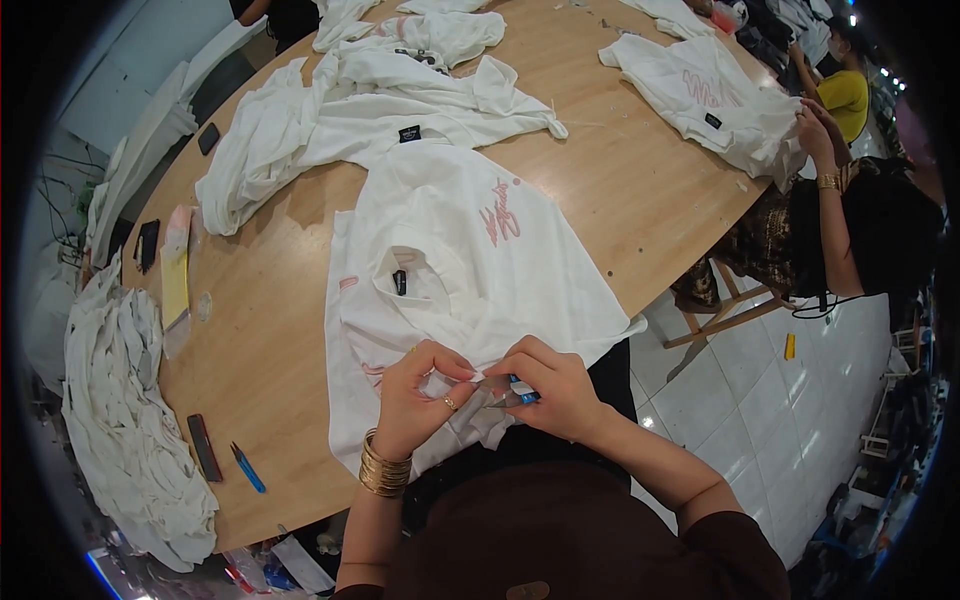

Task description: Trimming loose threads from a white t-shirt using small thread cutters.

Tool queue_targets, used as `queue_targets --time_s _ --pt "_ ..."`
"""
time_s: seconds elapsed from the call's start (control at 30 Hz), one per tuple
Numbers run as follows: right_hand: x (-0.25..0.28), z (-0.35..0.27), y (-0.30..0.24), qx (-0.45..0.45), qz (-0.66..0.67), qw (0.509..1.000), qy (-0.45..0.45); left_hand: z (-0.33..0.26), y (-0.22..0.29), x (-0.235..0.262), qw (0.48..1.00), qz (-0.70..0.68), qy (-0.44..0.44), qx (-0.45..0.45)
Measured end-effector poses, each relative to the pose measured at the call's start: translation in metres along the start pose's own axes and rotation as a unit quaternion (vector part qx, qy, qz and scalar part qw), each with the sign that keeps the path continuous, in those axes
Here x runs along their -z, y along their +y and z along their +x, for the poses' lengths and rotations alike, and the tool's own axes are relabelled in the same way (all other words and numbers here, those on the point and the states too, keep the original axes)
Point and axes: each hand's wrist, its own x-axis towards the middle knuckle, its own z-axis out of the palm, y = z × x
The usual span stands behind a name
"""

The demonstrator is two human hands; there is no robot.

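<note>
A white T-shirt [540, 250] with pinkish-red script lettering is spread in front of me, its near part gathered up at the table's edge. My left hand [425, 392] is closed on a fold of this shirt, thumb and forefinger pinching the cloth. Close against it, my right hand [550, 390] holds blue-handled thread snips [525, 393], mostly covered by the fingers. Its fingertips meet the same bit of cloth, and the blade tips are hard to make out. A dark label [400, 282] shows inside the shirt's collar.
More white shirts [350, 110] lie heaped across the round wooden table [270, 330]. A long white pile [130, 420] hangs over its left edge. Blue snips [248, 467], a dark narrow bar [204, 447] and phones [208, 138] lie at left. At right, another person's hands [818, 135] hold a shirt.
</note>
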Motion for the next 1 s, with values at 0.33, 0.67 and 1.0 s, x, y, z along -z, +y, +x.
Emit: queue_targets --time_s 0.33,0.67,1.0 --pt "0.005 -0.0009 0.0024 0.006 0.032 0.999 0.002 0.0 0.0007 -0.0001 1.0 -0.001 -0.006 0.007" --pt "0.0036 0.0013 -0.0033 -0.014 0.034 0.999 0.035 0.0007 0.0021 -0.0014 1.0 -0.003 -0.017 -0.013" --pt "0.0038 -0.0013 -0.0049 -0.076 0.097 0.992 0.009 0.001 0.0056 0.0008 0.999 0.011 -0.029 -0.032"
